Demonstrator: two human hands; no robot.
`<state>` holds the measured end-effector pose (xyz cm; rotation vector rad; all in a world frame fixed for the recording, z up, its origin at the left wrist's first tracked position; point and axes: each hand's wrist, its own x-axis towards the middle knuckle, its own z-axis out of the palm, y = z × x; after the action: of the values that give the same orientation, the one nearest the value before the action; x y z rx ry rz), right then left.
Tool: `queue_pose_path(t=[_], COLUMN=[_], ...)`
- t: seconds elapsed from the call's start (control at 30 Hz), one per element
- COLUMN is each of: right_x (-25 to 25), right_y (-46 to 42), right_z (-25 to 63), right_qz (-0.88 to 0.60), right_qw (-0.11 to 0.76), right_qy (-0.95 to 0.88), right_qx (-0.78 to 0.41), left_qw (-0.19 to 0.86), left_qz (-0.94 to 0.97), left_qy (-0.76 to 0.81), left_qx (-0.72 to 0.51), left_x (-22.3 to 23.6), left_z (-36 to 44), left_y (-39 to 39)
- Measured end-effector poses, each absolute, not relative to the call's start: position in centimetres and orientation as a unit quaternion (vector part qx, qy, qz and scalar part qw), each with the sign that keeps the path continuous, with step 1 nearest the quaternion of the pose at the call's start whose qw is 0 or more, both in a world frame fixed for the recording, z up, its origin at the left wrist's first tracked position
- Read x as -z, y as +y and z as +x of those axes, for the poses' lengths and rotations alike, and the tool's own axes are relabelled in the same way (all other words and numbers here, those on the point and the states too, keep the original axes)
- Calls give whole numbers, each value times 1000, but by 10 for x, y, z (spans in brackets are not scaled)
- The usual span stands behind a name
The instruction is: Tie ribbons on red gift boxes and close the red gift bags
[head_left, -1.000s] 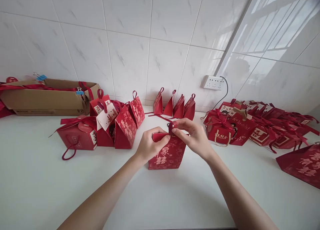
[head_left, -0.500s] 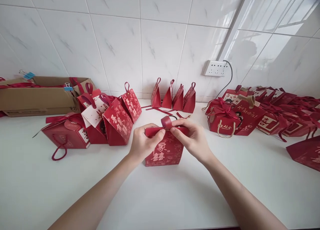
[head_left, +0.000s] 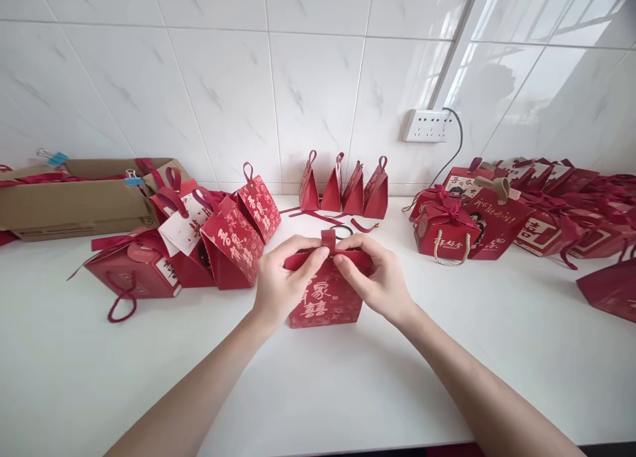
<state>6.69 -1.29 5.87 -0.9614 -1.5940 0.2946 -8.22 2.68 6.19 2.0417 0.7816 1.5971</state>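
A red gift box (head_left: 324, 304) with pale Chinese characters stands upright on the white table in front of me. From its top edge rises a dark red strap loop (head_left: 328, 240). My left hand (head_left: 288, 275) pinches the top edge just left of the loop, thumb on the near face. On the other side, my right hand (head_left: 372, 271) grips the same edge, thumb tip close to the left thumb. Fingers behind the box are partly hidden. Just beyond it lie a black ring (head_left: 342, 231) and a loose red strap (head_left: 365, 226).
Several triangular red boxes (head_left: 309, 191) line the tiled wall. More gift boxes (head_left: 231, 245) stand at left, before a cardboard carton (head_left: 74, 205). At right are a box with a rope handle (head_left: 447, 235) and a crowded pile (head_left: 601, 212). A power strip (head_left: 428, 126) hangs on the wall.
The strap loop has gone from leaning and rounded to more upright and narrower. Both thumbs have moved slightly closer together at its base. The view has shifted a little.
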Motion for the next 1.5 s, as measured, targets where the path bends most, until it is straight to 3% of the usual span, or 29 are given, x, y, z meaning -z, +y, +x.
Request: queue_pose_path(t=[0.3, 0.67, 1.5], right_x=[-61, -65, -64], right_y=[-15, -13, -11], right_z=[66, 68, 67], right_qz=[-417, -428, -455], right_qw=[590, 575, 573], right_qy=[-673, -649, -636], right_qx=[-160, -255, -244], left_qw=[198, 302, 293], left_qz=[713, 736, 730], left_qy=[309, 277, 322], left_qx=[-598, -539, -528], left_x=[-59, -62, -56], left_z=[-79, -84, -84], left_y=[24, 31, 36])
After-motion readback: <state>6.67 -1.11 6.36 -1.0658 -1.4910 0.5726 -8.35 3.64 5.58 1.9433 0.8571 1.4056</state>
